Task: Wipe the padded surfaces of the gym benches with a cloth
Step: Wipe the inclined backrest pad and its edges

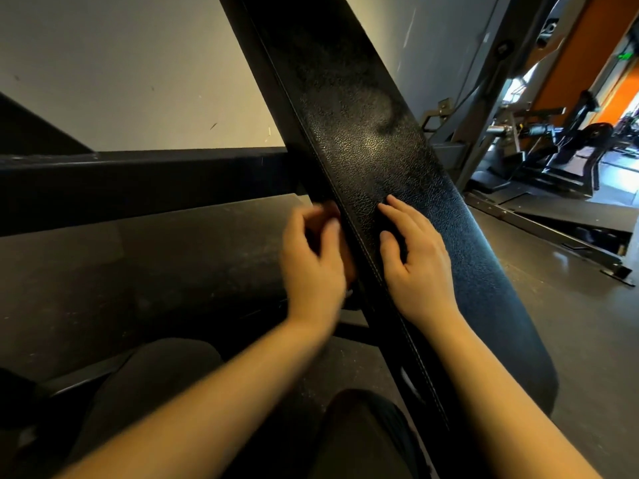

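A black padded bench (373, 143) with white stitching along its edge slants from the top centre down to the lower right. My right hand (416, 267) rests flat on the pad, fingers relaxed and slightly spread. My left hand (313, 261) is beside the pad's left edge, motion-blurred, with its fingers curled toward the side of the pad. The blur hides whether it holds anything. No cloth is plainly visible.
A dark frame bar (138, 178) crosses behind the bench on the left, below a pale wall. My dark-clothed knees (155, 382) are at the bottom. Other gym machines (553, 146) and a floor rail (553, 233) stand to the right on the dark rubber floor.
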Motion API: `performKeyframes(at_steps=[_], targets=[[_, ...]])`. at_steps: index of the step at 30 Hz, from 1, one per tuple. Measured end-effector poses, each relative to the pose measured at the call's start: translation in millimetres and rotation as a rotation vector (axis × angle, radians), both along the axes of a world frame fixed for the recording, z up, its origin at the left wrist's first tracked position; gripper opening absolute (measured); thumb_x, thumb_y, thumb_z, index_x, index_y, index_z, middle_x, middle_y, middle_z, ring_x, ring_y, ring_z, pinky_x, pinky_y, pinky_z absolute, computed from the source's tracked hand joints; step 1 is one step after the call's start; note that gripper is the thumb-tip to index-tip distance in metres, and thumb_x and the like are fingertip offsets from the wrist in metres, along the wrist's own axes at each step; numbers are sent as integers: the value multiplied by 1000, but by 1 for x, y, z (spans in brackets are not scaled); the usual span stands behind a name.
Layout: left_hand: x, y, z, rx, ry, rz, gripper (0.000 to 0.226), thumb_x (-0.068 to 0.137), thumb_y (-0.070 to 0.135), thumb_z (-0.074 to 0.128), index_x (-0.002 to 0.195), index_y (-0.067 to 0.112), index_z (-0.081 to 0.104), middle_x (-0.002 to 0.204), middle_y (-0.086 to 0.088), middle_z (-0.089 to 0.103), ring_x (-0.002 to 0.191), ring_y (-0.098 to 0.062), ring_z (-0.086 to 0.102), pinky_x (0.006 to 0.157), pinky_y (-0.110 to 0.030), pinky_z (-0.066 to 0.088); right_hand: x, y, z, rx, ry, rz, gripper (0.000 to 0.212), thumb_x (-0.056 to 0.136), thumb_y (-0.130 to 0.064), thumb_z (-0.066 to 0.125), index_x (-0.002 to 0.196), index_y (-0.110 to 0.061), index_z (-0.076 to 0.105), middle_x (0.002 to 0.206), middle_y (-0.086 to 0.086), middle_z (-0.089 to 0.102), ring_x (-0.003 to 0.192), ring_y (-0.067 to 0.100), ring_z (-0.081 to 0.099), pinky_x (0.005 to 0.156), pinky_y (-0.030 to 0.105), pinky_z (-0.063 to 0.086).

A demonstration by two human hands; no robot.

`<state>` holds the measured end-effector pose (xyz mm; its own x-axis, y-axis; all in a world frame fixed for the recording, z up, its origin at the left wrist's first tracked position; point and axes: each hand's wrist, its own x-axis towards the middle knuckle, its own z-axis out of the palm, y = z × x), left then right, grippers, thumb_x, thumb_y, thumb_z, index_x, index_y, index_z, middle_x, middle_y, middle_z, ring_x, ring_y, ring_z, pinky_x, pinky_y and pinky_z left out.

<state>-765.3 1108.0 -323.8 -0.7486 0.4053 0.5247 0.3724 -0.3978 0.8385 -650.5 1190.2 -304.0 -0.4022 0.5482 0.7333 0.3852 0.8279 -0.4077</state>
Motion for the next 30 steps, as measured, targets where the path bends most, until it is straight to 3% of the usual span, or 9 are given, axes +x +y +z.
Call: performKeyframes(at_steps=[5, 8, 11, 15, 18, 21, 24, 27, 30], targets=[[61, -55, -56, -172, -26, -311, 22, 95, 13, 70, 95, 33, 61, 92, 12, 67, 92, -7, 67, 81, -18, 49, 0, -1, 1, -11, -3, -10, 42, 97, -25, 50, 137, -19, 62, 149, -5, 54, 140, 12, 45, 117, 33, 34], [31, -36, -26, -134, 73, -211, 20, 91, 7, 73, 94, 24, 62, 84, 11, 66, 83, 2, 63, 77, -11, 44, 1, -1, 0, -6, -6, -5, 42, 97, -23, 51, 137, -18, 63, 148, -3, 54, 139, 13, 46, 117, 33, 34], [-22, 2, 16, -42, -36, -62, 14, 93, 8, 70, 97, 17, 60, 86, 9, 62, 77, 7, 57, 79, -22, 50, 1, -1, -1, -6, -7, -8, 43, 97, -24, 50, 137, -18, 62, 149, -3, 54, 140, 14, 46, 117, 34, 34], [-18, 5, 9, -27, -49, -47, 9, 98, 14, 65, 106, 15, 60, 97, 2, 66, 93, -10, 64, 90, -39, 54, 0, -2, 0, -2, -9, -19, 42, 97, -24, 51, 137, -18, 63, 148, -4, 54, 139, 13, 46, 116, 28, 31], [34, -33, -34, -120, -42, -207, 13, 99, 14, 66, 103, 25, 59, 95, 10, 66, 94, -5, 65, 85, -21, 50, 0, -3, 1, -4, -17, -25, 42, 97, -24, 50, 136, -18, 63, 148, -4, 54, 139, 13, 45, 116, 27, 30], [42, -50, -41, -180, -43, -331, 15, 95, 13, 71, 96, 24, 62, 89, 11, 67, 89, -4, 67, 80, -16, 49, 1, -4, 2, -13, -24, -20, 42, 97, -25, 50, 137, -18, 62, 149, -5, 53, 140, 12, 44, 117, 31, 32], [0, -18, -4, -109, 3, -175, 18, 91, 9, 74, 92, 23, 62, 84, 9, 66, 79, 4, 61, 78, -16, 47, 2, -3, 1, -16, -17, -11, 43, 97, -26, 50, 137, -19, 62, 149, -6, 53, 141, 12, 44, 117, 34, 34], [-49, 16, 42, -8, -120, -59, 12, 93, 11, 71, 96, 19, 61, 87, 9, 63, 77, 6, 57, 79, -24, 51, 1, -3, 1, -15, -13, -16, 43, 97, -26, 49, 138, -20, 62, 150, -8, 52, 141, 10, 43, 118, 35, 34], [-38, 16, 33, 11, -124, 0, 11, 96, 13, 68, 100, 19, 59, 90, 11, 63, 81, 8, 58, 80, -22, 49, 1, -3, 2, -9, -10, -16, 43, 97, -26, 50, 137, -20, 63, 149, -8, 53, 140, 11, 44, 117, 33, 34]])
